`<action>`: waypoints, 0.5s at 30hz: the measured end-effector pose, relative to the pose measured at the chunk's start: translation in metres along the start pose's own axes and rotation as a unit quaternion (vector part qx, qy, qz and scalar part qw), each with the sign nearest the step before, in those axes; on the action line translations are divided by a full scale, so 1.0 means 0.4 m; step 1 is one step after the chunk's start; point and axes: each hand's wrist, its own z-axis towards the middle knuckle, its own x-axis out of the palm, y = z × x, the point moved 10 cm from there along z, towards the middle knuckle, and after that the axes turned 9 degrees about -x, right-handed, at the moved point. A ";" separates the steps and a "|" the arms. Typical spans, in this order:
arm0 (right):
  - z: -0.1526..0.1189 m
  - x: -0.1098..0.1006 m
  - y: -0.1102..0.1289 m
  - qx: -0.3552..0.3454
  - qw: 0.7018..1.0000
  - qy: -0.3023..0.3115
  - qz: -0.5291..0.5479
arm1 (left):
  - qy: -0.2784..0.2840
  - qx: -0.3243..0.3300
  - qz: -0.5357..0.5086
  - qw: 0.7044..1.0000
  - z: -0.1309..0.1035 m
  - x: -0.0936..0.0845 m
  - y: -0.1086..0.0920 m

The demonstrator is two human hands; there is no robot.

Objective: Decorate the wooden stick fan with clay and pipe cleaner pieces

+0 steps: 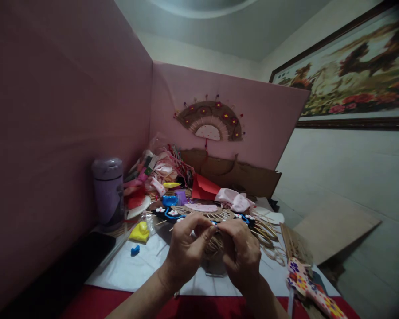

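Observation:
My left hand (190, 248) and my right hand (241, 248) meet close together above the white sheet (149, 263). Each has thumb and fingertips pressed together, and a tiny bit of blue and white shows between them; it is too small to name. Just behind my fingers lies a dark fan (161, 213) with white flowers, blue wavy lines and a pink centre. Below my hands is a coil of brown cord (213, 246), partly hidden. A blue lump of clay (134, 250) and a yellow clay packet (139, 231) lie to the left.
A purple bottle (109, 192) stands at the left. Behind are pink cloth, red paper (204, 188) and torn cardboard (252, 177). A finished fan (211, 119) hangs on the pink board. Patterned fabric (307, 283) and cardboard lie at the right; a black object (69, 270) is front left.

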 end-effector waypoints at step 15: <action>0.020 -0.028 0.032 -0.042 0.998 -0.025 0.031 | 0.063 0.078 0.043 0.994 -0.024 0.042 -0.025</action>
